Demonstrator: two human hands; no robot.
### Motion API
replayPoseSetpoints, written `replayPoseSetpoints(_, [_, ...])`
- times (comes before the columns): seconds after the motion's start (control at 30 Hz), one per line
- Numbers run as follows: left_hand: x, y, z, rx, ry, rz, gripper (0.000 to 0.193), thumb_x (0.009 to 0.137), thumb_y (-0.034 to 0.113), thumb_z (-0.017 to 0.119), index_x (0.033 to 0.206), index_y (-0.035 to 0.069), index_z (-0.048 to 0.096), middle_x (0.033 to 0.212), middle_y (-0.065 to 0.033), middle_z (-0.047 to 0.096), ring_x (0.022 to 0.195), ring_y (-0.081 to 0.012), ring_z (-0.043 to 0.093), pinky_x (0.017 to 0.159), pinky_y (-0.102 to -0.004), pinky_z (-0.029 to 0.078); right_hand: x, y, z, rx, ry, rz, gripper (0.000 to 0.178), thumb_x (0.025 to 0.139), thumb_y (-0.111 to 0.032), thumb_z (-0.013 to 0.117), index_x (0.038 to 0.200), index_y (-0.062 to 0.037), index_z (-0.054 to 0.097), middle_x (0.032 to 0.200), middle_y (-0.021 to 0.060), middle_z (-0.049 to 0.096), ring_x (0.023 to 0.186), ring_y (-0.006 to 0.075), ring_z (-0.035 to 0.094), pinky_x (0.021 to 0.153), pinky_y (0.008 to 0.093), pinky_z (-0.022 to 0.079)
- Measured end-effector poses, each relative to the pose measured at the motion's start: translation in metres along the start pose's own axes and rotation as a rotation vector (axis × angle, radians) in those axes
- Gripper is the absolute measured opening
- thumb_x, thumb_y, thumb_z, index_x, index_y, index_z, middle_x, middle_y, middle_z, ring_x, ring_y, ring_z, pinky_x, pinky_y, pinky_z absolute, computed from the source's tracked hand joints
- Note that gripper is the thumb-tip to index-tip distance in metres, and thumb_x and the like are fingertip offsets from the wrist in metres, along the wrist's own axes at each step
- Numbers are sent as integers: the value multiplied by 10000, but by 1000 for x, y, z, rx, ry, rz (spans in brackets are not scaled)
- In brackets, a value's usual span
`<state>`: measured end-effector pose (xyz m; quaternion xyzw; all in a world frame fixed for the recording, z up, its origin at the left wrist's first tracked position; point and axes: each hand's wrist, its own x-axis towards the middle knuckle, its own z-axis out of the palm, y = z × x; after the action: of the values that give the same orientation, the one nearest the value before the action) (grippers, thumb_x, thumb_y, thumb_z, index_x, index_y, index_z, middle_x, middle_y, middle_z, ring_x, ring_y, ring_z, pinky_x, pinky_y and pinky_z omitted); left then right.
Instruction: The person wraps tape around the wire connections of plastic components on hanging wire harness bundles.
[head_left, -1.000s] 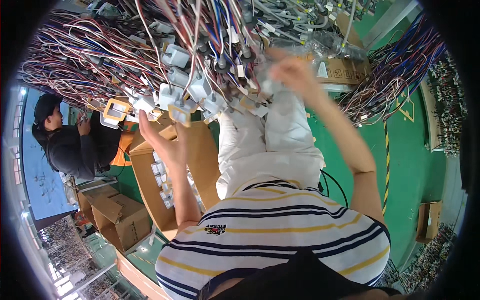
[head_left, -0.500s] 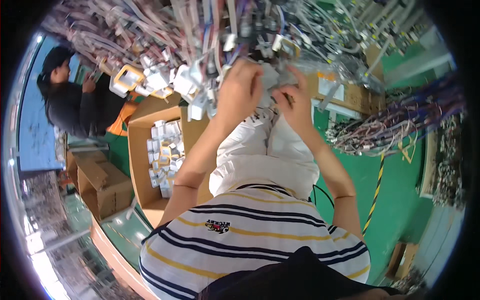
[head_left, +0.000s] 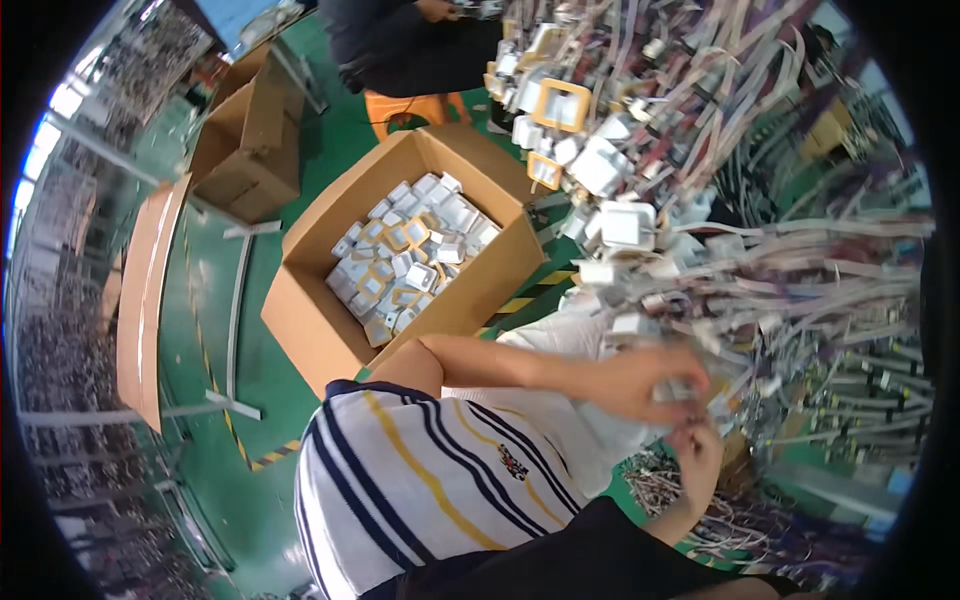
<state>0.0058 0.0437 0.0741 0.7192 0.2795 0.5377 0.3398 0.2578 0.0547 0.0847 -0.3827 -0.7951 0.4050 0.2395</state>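
My left hand [head_left: 640, 385] reaches to the right into a dense hanging mass of wire harnesses [head_left: 790, 260], its fingers closed around a small white connector. Just below it, my right hand [head_left: 700, 450] pinches thin wires of the same bundle; motion blur hides what sits between its fingertips. White and orange-framed connectors [head_left: 600, 165] dangle from the wires above both hands. My striped shirt [head_left: 430, 480] fills the lower middle.
An open cardboard box [head_left: 330, 330] holding several white and orange connectors stands on the green floor to my left. Closed cardboard boxes [head_left: 250, 130] lie farther left. Another person in dark clothing [head_left: 400, 40] sits on an orange stool [head_left: 420, 105] at the top.
The view has swung and tilted, so the box now sits at centre. Both hands have come down from overhead and now work close together at the right.
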Motion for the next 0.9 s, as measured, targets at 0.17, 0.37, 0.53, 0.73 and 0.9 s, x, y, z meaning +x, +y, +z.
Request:
replayPoseSetpoints(0.17, [-35,9,28,-309,-320,-298,1008,694,187,827,1484,-13,234,1275,-202,507,1178,-346,532,976,-388,438,-19,-67,39,224,88,57,124,830,-75,654,800,31,598,1049,111,629,716,134,527,647,264,422])
replayPoseSetpoints(0.37, [-51,-6,10,-283,-113,-169,830,722,259,793,1400,-2,391,1134,-220,591,1035,-348,611,874,-400,495,-43,-66,52,420,245,218,206,906,-130,646,795,33,584,1059,127,610,786,125,508,704,260,413])
replayPoseSetpoints(0.53, [-62,-77,19,233,-131,-203,410,776,370,763,902,37,560,849,-92,664,757,-299,662,669,-428,513,-63,-74,35,111,201,262,235,921,-146,639,775,27,573,1016,128,605,773,124,493,693,255,396])
replayPoseSetpoints(0.73, [-70,5,13,-298,-296,-169,822,715,285,795,1378,29,383,1365,-208,447,1198,-378,523,970,-440,452,-38,-103,63,215,181,113,385,924,-313,653,761,24,563,939,138,606,749,140,493,693,260,381])
replayPoseSetpoints(0.9, [-80,-7,28,-117,-179,-34,1025,666,324,847,1458,2,279,1511,-225,289,1340,-407,398,1094,-491,349,-30,-99,75,417,215,138,385,922,-316,660,774,26,566,874,100,589,726,122,488,663,248,379])
